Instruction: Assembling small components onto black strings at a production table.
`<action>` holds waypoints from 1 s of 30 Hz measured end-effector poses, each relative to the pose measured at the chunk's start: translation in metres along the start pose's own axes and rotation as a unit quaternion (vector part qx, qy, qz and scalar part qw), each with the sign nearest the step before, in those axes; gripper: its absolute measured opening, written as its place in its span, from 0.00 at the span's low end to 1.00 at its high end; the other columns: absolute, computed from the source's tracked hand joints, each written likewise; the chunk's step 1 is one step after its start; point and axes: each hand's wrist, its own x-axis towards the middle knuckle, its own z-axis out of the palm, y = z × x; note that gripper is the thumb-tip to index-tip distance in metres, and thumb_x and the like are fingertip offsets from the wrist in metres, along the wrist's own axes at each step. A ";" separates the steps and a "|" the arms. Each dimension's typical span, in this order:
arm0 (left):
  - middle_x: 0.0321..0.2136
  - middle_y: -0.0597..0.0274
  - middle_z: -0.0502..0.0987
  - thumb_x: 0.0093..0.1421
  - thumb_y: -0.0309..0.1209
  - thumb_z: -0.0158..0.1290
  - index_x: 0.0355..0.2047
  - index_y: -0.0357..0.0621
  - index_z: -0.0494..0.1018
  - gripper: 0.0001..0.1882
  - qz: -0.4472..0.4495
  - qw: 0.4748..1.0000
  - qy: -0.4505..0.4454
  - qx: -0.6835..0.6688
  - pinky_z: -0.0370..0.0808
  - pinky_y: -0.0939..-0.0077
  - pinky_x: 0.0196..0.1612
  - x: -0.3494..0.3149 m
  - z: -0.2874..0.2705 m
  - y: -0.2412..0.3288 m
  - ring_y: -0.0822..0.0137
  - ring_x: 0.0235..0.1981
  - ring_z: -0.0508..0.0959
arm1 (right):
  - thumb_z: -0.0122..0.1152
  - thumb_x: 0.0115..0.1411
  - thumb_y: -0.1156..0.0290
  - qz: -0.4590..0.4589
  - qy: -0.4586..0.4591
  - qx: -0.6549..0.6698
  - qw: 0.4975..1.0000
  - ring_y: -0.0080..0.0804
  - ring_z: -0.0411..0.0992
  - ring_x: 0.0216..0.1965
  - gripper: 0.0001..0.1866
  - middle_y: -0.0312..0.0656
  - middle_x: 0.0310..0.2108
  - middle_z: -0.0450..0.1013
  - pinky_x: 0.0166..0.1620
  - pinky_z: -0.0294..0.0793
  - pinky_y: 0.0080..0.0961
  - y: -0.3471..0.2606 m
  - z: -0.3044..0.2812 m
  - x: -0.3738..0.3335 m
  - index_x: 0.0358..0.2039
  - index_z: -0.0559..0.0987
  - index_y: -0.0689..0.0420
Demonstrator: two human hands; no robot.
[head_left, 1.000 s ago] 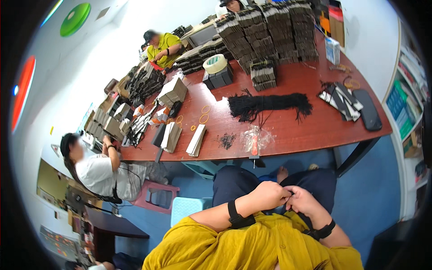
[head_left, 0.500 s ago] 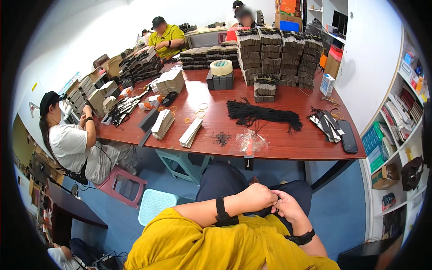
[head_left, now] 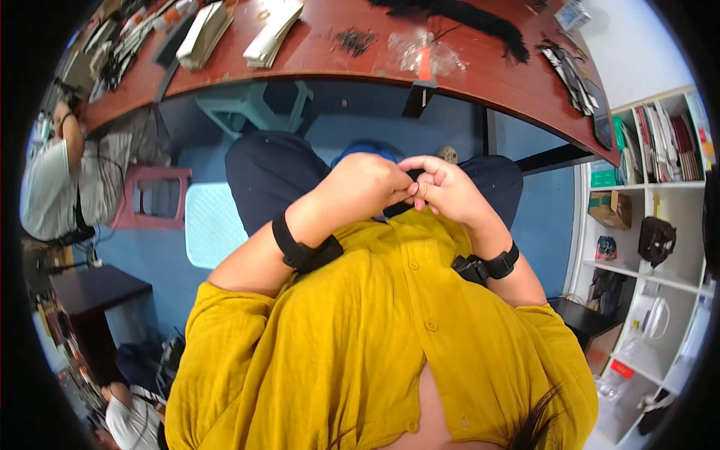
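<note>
Seated at the near edge of the red-brown table (head_left: pixel 495 79), a person in a mustard shirt (head_left: pixel 360 315) holds both hands up in front of the body, on the near side of that table and apart from it. The left hand (head_left: pixel 367 182) is curled, its fingertips brought together with those of the right hand (head_left: pixel 450 187), whose thumb and forefinger bend inward. A small dark piece (head_left: pixel 413 177) shows where the fingertips meet, just short of the table's near edge as seen from above; it is too small to name, and I cannot tell which hand grips it or how firmly. Dark bands circle both forearms. Toward the left on the table lie two stacks of pale strips, and right of them a scatter of black bits (head_left: pixel 354 41). Near the middle of the table's near edge is crumpled clear plastic (head_left: pixel 450 61), with a black strip (head_left: pixel 417 101) jutting over the edge beside it. A bundle of black cords (head_left: pixel 469 19) lies farther back on the table, and black and white strips (head_left: pixel 568 75) lie at its right end beside a dark phone (head_left: pixel 602 124). A teal stool (head_left: pixel 247 105) stands partly under the table.
</note>
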 end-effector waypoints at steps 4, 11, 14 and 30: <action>0.16 0.60 0.73 0.50 0.28 0.55 0.24 0.41 0.73 0.04 -0.013 0.999 0.029 0.013 0.70 0.73 0.23 -0.001 0.003 -0.005 0.64 0.18 0.75 | 0.50 0.59 0.71 0.016 0.039 0.055 0.998 0.14 0.65 0.17 0.17 0.33 0.18 0.70 0.19 0.60 0.09 0.004 -0.001 0.011 0.48 0.68 0.60; 0.25 0.70 0.72 0.61 0.29 0.47 0.32 0.41 0.69 0.05 -0.272 0.785 0.081 -0.551 0.67 0.87 0.27 0.006 0.021 -0.029 0.81 0.23 0.70 | 0.50 0.60 0.58 0.082 -0.065 0.122 0.987 0.17 0.66 0.16 0.14 0.37 0.19 0.71 0.20 0.64 0.12 0.026 -0.024 0.015 0.30 0.71 0.57; 0.25 0.71 0.72 0.61 0.30 0.47 0.32 0.42 0.69 0.05 -0.293 0.771 0.106 -0.555 0.65 0.88 0.26 0.008 0.015 -0.042 0.81 0.22 0.69 | 0.57 0.57 0.62 0.065 -0.054 0.006 0.996 0.16 0.64 0.17 0.13 0.33 0.18 0.69 0.22 0.63 0.13 0.023 -0.024 0.008 0.26 0.71 0.58; 0.21 0.68 0.66 0.63 0.30 0.42 0.32 0.41 0.66 0.06 -0.290 0.654 0.327 -0.617 0.58 0.85 0.19 -0.008 -0.012 -0.037 0.80 0.15 0.61 | 0.65 0.44 0.65 -0.124 0.019 -0.334 0.934 0.43 0.67 0.21 0.13 0.45 0.17 0.67 0.26 0.65 0.29 -0.013 -0.023 -0.003 0.18 0.72 0.60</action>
